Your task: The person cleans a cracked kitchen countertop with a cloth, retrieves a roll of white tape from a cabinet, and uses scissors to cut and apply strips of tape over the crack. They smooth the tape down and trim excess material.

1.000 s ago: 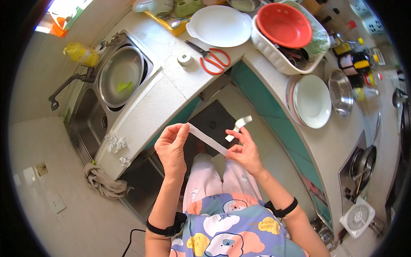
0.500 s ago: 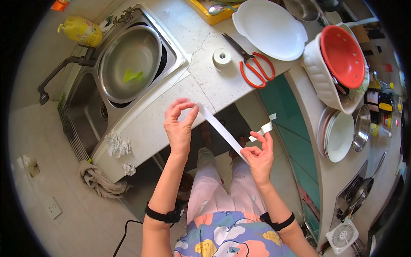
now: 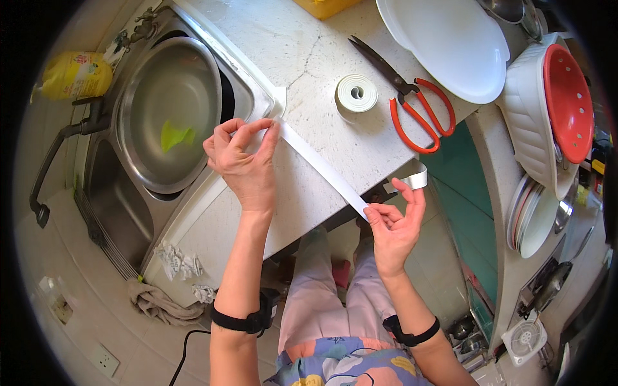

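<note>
A long white tape strip (image 3: pixel 315 164) stretches taut between my hands. My left hand (image 3: pixel 241 167) pinches its upper end beside the sink's right rim and white edging (image 3: pixel 280 96). My right hand (image 3: pixel 393 231) pinches the lower part near the counter edge, with a curled white backing strip (image 3: pixel 415 177) by its raised fingers. On the speckled counter (image 3: pixel 309 64) a white tape roll (image 3: pixel 364 96) lies left of red-handled scissors (image 3: pixel 434 132). A steel sink (image 3: pixel 119 206) holds a large round pan (image 3: pixel 164 103) with a green piece (image 3: pixel 174 136) in it.
A white platter (image 3: pixel 444 45), a red colander (image 3: pixel 566 96) in a white basin and stacked plates (image 3: pixel 534 219) are at right, above a pan (image 3: pixel 547 289) and small fan (image 3: pixel 524 338). A yellow bottle (image 3: pixel 77 76), crumpled paper (image 3: pixel 177 260) and a cloth (image 3: pixel 164 302) are at left.
Both hands have moved forward with the tape; my left hand is now over the counter beside the sink's rim. The view has shifted closer to the sink and counter.
</note>
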A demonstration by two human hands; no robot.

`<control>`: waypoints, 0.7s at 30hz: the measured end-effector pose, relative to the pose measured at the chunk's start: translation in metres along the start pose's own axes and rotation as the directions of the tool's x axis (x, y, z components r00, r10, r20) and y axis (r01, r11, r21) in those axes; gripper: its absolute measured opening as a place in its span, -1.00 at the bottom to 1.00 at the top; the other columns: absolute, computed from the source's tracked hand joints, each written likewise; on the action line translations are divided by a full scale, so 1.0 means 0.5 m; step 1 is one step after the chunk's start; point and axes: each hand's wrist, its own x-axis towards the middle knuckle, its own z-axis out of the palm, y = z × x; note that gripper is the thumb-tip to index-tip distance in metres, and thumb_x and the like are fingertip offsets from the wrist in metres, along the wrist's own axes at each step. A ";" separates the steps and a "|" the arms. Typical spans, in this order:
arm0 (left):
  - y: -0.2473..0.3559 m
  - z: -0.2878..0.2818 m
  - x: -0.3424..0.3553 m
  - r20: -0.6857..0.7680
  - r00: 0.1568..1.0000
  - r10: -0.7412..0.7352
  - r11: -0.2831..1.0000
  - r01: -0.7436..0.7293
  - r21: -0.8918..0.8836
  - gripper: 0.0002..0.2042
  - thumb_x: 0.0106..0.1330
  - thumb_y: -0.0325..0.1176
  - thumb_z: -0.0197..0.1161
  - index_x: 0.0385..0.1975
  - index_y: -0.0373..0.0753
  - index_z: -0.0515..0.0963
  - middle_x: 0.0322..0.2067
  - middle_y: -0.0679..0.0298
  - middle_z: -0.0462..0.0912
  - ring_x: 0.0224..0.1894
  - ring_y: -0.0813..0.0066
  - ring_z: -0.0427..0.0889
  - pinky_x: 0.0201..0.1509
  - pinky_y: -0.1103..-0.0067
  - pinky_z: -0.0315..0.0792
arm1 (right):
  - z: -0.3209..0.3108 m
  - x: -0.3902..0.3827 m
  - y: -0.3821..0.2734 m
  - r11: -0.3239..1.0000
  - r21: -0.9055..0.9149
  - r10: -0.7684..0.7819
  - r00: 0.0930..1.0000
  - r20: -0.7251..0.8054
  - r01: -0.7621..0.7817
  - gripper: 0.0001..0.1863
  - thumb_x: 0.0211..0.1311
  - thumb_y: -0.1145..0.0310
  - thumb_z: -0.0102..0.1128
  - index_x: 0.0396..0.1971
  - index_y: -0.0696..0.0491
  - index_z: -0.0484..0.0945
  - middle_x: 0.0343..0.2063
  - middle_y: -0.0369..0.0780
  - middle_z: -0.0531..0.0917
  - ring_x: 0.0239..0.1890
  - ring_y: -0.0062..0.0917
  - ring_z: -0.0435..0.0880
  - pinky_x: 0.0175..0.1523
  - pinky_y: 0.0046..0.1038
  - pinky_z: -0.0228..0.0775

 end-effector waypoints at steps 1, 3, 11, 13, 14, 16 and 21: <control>-0.002 0.003 0.005 0.002 1.000 0.009 1.000 -0.009 0.016 -0.89 0.07 -0.27 0.51 -0.42 -0.04 0.75 -0.28 0.45 0.47 -0.06 0.40 0.35 0.17 0.43 0.16 | 0.003 0.002 0.003 1.000 -0.007 0.006 1.000 -0.002 -0.006 -0.10 0.07 0.76 0.32 0.38 0.12 0.03 0.20 -0.04 0.36 -0.23 -0.47 0.70 -0.19 -0.54 0.59; -0.002 0.009 0.011 0.003 1.000 0.019 0.999 -0.019 0.029 -0.88 0.06 -0.27 0.51 -0.42 -0.05 0.75 -0.29 0.45 0.47 -0.07 0.40 0.36 0.16 0.43 0.16 | 0.006 0.005 0.006 1.000 -0.020 0.007 1.000 -0.002 -0.007 -0.10 0.06 0.76 0.32 0.37 0.13 0.04 0.17 -0.06 0.36 -0.24 -0.45 0.71 -0.18 -0.53 0.61; -0.011 0.010 0.020 0.001 0.999 0.035 0.999 -0.035 -0.011 -0.86 0.01 -0.30 0.55 -0.45 -0.10 0.75 -0.35 0.44 0.50 -0.14 0.43 0.40 0.07 0.45 0.23 | 0.008 -0.002 0.005 0.998 -0.050 0.029 0.999 0.035 -0.027 -0.16 0.03 0.80 0.31 0.30 0.16 0.08 0.11 -0.07 0.34 -0.25 -0.43 0.73 -0.18 -0.53 0.64; -0.012 0.011 0.023 -0.010 0.998 0.055 0.998 -0.054 0.030 -0.86 -0.01 -0.31 0.55 -0.47 -0.11 0.74 -0.37 0.44 0.51 -0.17 0.42 0.41 0.03 0.47 0.26 | 0.012 -0.004 0.001 0.998 -0.046 0.036 0.999 0.040 -0.034 -0.17 0.03 0.81 0.31 0.29 0.18 0.09 0.10 -0.07 0.34 -0.25 -0.44 0.73 -0.20 -0.54 0.64; -0.011 0.012 0.024 -0.016 0.998 0.064 0.997 -0.063 0.049 -0.86 -0.02 -0.32 0.56 -0.48 -0.12 0.74 -0.37 0.43 0.52 -0.18 0.42 0.41 0.01 0.47 0.27 | 0.013 -0.004 -0.001 0.998 -0.045 0.038 0.998 0.043 -0.037 -0.17 0.03 0.81 0.31 0.28 0.18 0.09 0.10 -0.06 0.34 -0.25 -0.44 0.73 -0.21 -0.54 0.65; -0.012 0.014 0.026 -0.006 0.999 0.048 0.998 -0.048 0.041 -0.88 -0.02 -0.34 0.55 -0.51 -0.13 0.73 -0.36 0.42 0.53 -0.19 0.41 0.42 -0.05 0.48 0.31 | 0.016 -0.004 0.000 0.998 -0.050 0.051 0.998 0.045 -0.049 -0.16 0.03 0.82 0.31 0.29 0.19 0.08 0.10 -0.06 0.34 -0.25 -0.44 0.72 -0.22 -0.54 0.65; -0.001 0.011 0.035 0.018 1.000 0.024 0.999 -0.025 0.047 -0.83 -0.02 -0.38 0.54 -0.53 -0.22 0.64 -0.35 0.34 0.54 -0.20 0.39 0.43 -0.17 0.49 0.40 | 0.017 -0.005 0.006 0.997 -0.048 0.060 0.997 0.038 -0.058 -0.15 0.02 0.83 0.30 0.30 0.19 0.06 0.09 -0.06 0.34 -0.25 -0.44 0.72 -0.23 -0.55 0.65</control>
